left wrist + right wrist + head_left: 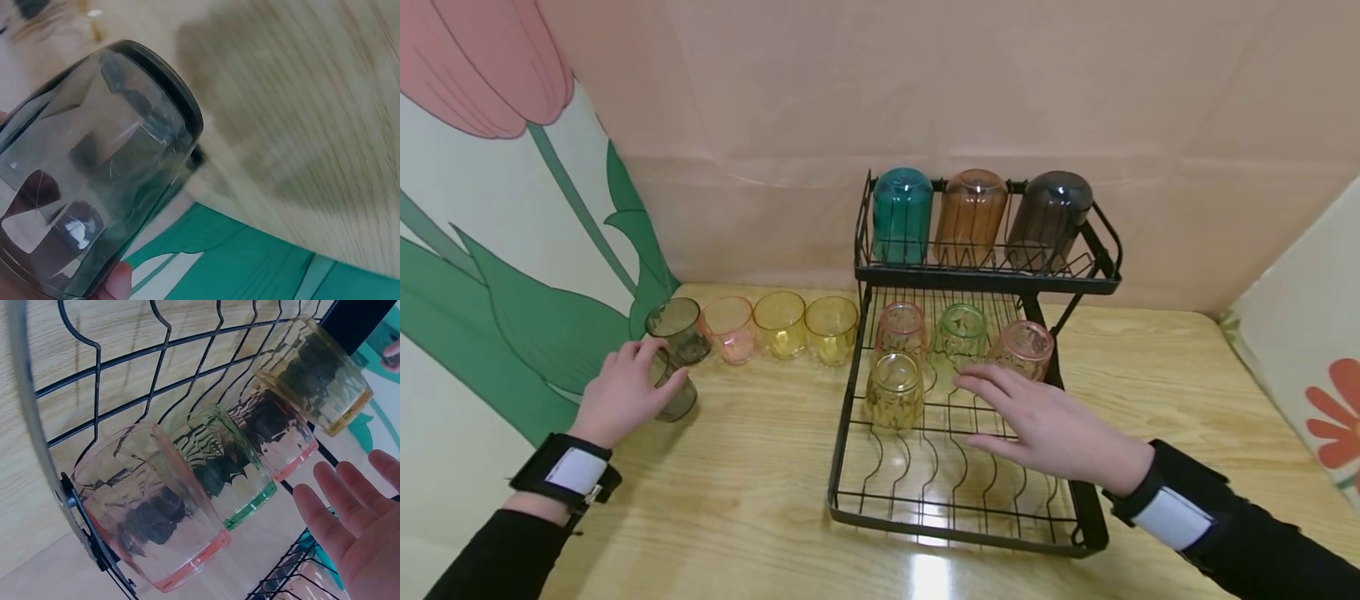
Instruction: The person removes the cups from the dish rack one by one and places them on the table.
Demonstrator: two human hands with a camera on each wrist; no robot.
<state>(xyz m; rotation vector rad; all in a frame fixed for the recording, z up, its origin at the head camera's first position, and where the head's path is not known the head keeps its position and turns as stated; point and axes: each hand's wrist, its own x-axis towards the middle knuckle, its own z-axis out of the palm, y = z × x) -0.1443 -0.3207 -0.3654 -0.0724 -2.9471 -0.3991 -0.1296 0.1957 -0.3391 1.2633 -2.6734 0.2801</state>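
Note:
My left hand (625, 390) grips a smoky grey glass (681, 405) at the left of the table; its faceted wall (106, 169) fills much of the left wrist view, with a fingertip (119, 281) at its lower edge. My right hand (1037, 421) is held over the lower tier of a black wire rack (955, 532), fingers extended and holding nothing. Close by on that tier, upside down, are a yellow glass (895, 396), a green glass (962, 333) and two pink glasses, one at the left (901, 329) and one at the right (1026, 346).
Behind the gripped glass stands another grey glass (679, 333), beginning a row with a pink glass (730, 333) and two yellow ones. The rack's upper tier holds inverted teal (902, 212), amber (972, 217) and dark grey (1051, 217) glasses. A pink backdrop (760, 217) rises behind.

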